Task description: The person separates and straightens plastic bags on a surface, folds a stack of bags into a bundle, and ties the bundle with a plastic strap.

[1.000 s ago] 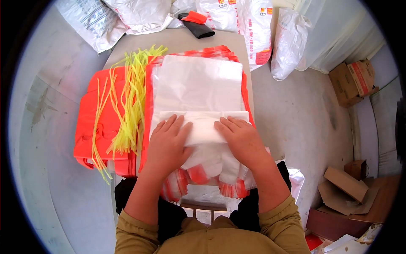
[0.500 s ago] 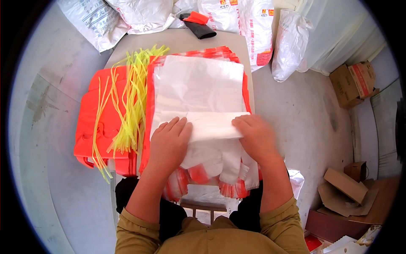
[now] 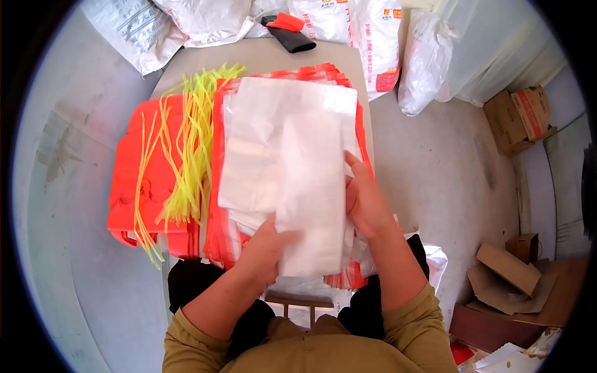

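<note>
Gripping the folded white plastic (image 3: pixel 311 199) between our partly curled left hand (image 3: pixel 264 250) and right hand (image 3: pixel 368 202), above the red-edged stack (image 3: pixel 217 235), we could let its layers slide apart if either edge hold slackens.

Along the table's (image 3: pixel 249 56) left edge lie folded bags (image 3: pixel 127 180); ties (image 3: pixel 196 143) lie between them and the bag stack (image 3: pixel 219 137) nearer the right edge. A sleeve (image 3: pixel 293 41) lies at the far edge.
</note>
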Motion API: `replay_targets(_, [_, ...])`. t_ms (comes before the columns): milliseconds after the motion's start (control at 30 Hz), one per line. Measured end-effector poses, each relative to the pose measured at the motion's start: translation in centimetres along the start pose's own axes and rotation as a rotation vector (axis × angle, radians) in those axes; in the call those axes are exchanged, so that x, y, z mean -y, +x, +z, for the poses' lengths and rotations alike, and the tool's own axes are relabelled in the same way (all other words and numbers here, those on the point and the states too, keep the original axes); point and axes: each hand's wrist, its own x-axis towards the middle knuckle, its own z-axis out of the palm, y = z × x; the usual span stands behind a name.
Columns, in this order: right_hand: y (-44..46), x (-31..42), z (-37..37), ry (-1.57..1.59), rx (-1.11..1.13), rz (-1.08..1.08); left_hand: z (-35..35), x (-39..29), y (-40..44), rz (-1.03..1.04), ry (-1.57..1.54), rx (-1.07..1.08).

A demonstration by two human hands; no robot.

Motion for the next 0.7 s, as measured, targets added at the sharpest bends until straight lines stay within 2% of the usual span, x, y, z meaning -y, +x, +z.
replay_targets(67, [-0.4, -0.5, 0.3, -0.358, -0.041, 0.071, -1.1, 1.5, 0.7, 0.016, -0.004, 0.068])
replay_targets(167, [-0.8, -0.1, 0.8, -0.245, -0.033, -0.004, -1.6, 1.9, 0.5, 0.017, -0.020, 0.135])
replay_targets(367, [-1.0, 0.6, 1.9, -0.204, -0.017, 0.030, -1.3, 1.7, 0.0, 0.035, -0.028, 0.161])
replay_targets(567, [-0.1, -1.7, 1.4, -0.546, -0.046, -0.140, -1.2, 2.0, 0.1, 0.052, 0.042, 0.170])
replay_targets(700, [-0.2, -2.1, 1.6, -0.610, -0.072, -0.173, -1.4, 2.9, 0.0, 0.108, 0.125, 0.124])
